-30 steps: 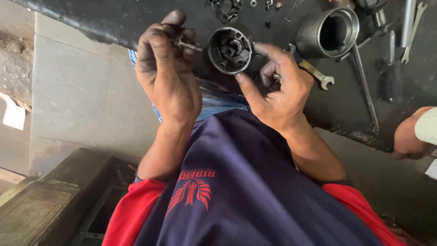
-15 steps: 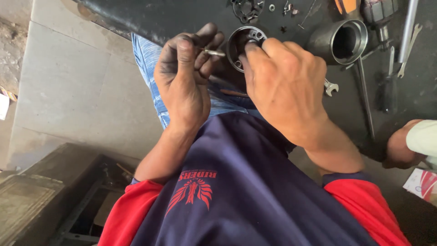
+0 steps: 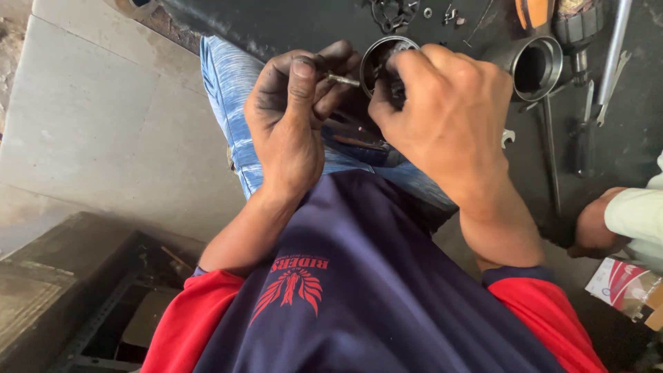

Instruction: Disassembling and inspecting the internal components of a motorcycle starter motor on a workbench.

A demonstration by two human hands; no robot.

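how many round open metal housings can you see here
2. One round housing is held up between the left hand and right hand, partly covered by fingers. The other, a cylindrical housing, lies on the dark mat to its right. More may be hidden.

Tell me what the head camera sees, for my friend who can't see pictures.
A person's greasy left hand pinches a small metal pin beside a round metal housing, which the right hand covers, fingers reaching in. Beyond, a metal cylinder and tools lie on a dark mat.
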